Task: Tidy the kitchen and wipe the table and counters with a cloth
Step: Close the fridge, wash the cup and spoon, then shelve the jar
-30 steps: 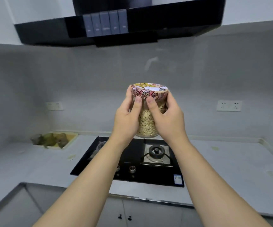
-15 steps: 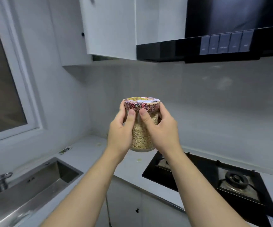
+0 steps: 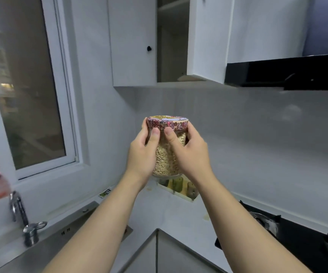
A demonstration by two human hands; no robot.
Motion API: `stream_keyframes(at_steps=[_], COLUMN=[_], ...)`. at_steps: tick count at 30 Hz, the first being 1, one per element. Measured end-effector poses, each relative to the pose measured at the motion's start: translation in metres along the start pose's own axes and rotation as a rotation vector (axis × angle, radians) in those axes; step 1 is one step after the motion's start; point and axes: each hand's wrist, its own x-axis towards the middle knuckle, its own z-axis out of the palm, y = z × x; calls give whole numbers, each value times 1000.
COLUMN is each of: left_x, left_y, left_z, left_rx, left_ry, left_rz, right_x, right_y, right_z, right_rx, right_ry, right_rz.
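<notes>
I hold the jar of oats (image 3: 166, 160) up in the air above the corner of the counter (image 3: 171, 211), well clear of it, with its flowered lid (image 3: 167, 123) on. My left grip (image 3: 141, 154) and right grip (image 3: 190, 154) wrap the glass from either side, thumbs toward me just under the lid. Above it the wall cabinet (image 3: 172, 56) stands open, and I judge the jar is bound for a shelf there. The tidying looks under way, not finished: a tray of glasses (image 3: 178, 187) sits in the corner and a small packet (image 3: 105, 193) lies by the wall. No cloth is in view, so I take the wiping as not yet begun.
</notes>
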Motion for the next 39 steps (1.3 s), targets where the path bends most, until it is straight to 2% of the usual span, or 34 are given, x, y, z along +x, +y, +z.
stream_keyframes(at_steps=[8, 12, 21, 26, 34, 39], left_x=[114, 188, 336, 389, 478, 512], left_y=[-48, -53, -39, -32, -51, -69], left_z=[10, 16, 50, 86, 155, 190], left_rx=[-69, -122, -176, -312, -609, -693], left_ry=[29, -55, -172, -268, -566, -651], left_rz=[54, 97, 177, 227, 145, 19], right_x=[111, 182, 328, 384, 467, 499], right_y=[49, 59, 67, 72, 100, 122], right_z=[29, 39, 47, 34, 13, 6], right_rx=[-166, -211, -289, -363, -494, -628], right_ry=[-5, 34, 163, 351, 582, 665], right_rz=[-61, -76, -215, -268, -335, -298])
